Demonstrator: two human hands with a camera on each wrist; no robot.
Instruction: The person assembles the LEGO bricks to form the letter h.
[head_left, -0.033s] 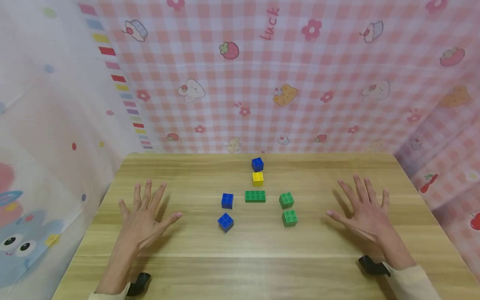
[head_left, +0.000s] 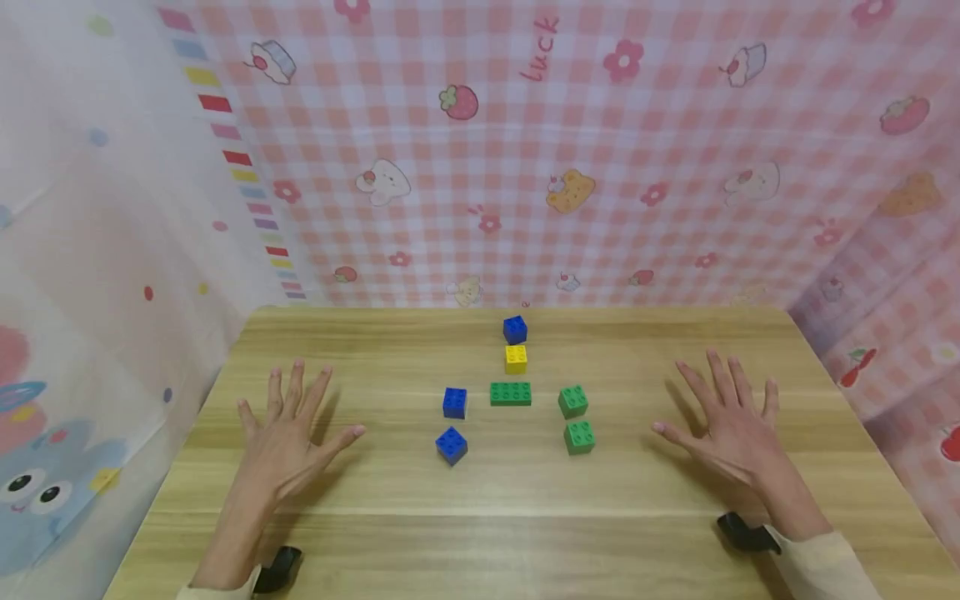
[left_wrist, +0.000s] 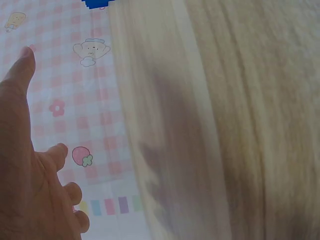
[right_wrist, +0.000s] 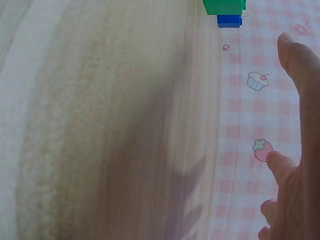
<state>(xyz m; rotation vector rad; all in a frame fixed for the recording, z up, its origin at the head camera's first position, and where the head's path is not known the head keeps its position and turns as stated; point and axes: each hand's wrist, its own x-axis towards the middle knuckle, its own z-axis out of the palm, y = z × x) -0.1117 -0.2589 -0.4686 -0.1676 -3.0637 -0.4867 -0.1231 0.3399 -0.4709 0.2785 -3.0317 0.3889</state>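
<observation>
My left hand [head_left: 281, 448] and right hand [head_left: 738, 440] are empty, fingers [head_left: 296, 389] spread. Between them, below the frame's centre, the lower blue brick [head_left: 452, 447] lies nearer my left, the lower green brick [head_left: 580, 437] nearer my right; the long green brick [head_left: 511, 394] runs left to right.

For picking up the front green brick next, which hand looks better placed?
Probably the right hand: it is empty and closer to the front green brick. The left hand is empty too, but farther off, with the front blue brick in between.
</observation>
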